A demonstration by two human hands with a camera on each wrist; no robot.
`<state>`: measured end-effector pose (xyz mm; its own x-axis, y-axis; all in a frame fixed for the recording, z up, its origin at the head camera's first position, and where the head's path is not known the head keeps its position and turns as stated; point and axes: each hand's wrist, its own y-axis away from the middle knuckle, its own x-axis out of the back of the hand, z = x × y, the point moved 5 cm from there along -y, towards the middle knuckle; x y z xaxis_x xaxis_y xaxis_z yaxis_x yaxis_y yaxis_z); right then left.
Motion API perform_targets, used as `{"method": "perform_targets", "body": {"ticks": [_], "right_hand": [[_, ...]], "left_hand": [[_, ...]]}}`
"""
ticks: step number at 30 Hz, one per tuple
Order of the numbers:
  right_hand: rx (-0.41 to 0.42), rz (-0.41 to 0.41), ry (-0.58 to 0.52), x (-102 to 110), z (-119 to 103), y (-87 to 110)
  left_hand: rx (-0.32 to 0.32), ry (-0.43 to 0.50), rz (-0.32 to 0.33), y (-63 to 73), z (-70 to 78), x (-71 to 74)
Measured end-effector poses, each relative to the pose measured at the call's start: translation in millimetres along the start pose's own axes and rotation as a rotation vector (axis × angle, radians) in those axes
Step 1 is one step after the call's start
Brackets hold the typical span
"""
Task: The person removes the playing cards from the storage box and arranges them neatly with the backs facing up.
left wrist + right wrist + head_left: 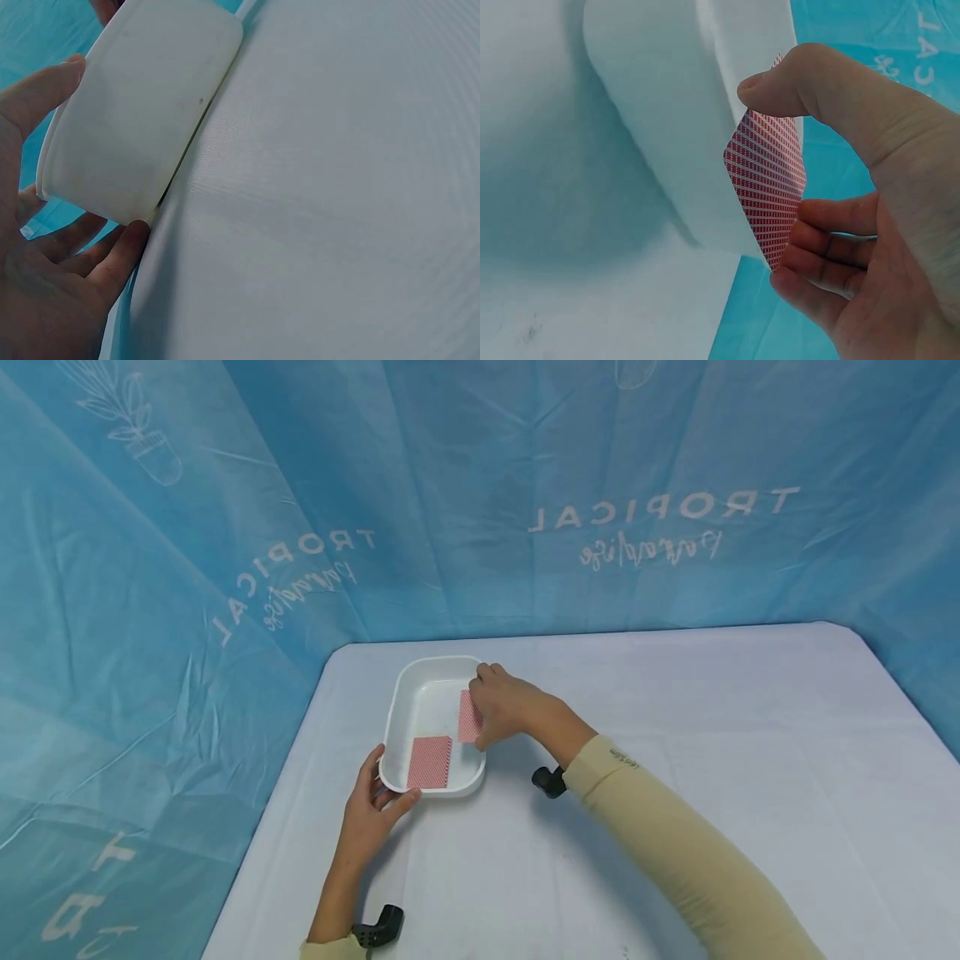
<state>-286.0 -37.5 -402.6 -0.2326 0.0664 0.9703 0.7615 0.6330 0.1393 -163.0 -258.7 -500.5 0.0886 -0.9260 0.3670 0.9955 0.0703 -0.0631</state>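
Because the left hand [369, 818] is spread around the near-left corner of the white tray [426, 702], thumb against the near side and fingers along the left wall, it probably serves to steady the tray while the other hand works. Its grip is fairly wide, bridging the corner rather than closing tightly, which likely keeps the fingers out of the interior. At the tray's right side, the right hand [510, 702] holds a red-patterned card [468, 718] by opposite edges, thumb at the near edge and fingertips at the far one. That edge hold leaves much of the patterned back uncovered and presumably avoids bending it; whether one card or several are pinched there, I cannot tell. The card overlaps the right part of the tray in the head view and seems raised around the rim, though contact with the tray is unclear. Inside, toward the near end, a small stack of cards [430, 763] lies patterned side up, where the tray walls would contain any sliding. The tray itself rests on the white-covered table [712, 760], left of its middle, within easy reach of both arms.
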Motion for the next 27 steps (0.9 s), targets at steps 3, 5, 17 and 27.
{"method": "perform_targets", "body": {"ticks": [3,5,17,27], "right_hand": [[-0.007,0.001,-0.005,-1,5,0.6],[-0.011,0.000,-0.012,-1,9,1.6],[-0.024,0.010,-0.055,-1,27,10.6],[-0.039,0.019,-0.079,-5,43,20.5]], "left_hand": [[0.002,0.007,0.001,-0.4,0.9,0.1],[0.008,0.010,-0.007,-0.7,1.8,-0.8],[0.034,-0.013,-0.022,9.5,36.8,0.3],[0.007,0.021,-0.017,0.7,3.0,-1.4]]}}
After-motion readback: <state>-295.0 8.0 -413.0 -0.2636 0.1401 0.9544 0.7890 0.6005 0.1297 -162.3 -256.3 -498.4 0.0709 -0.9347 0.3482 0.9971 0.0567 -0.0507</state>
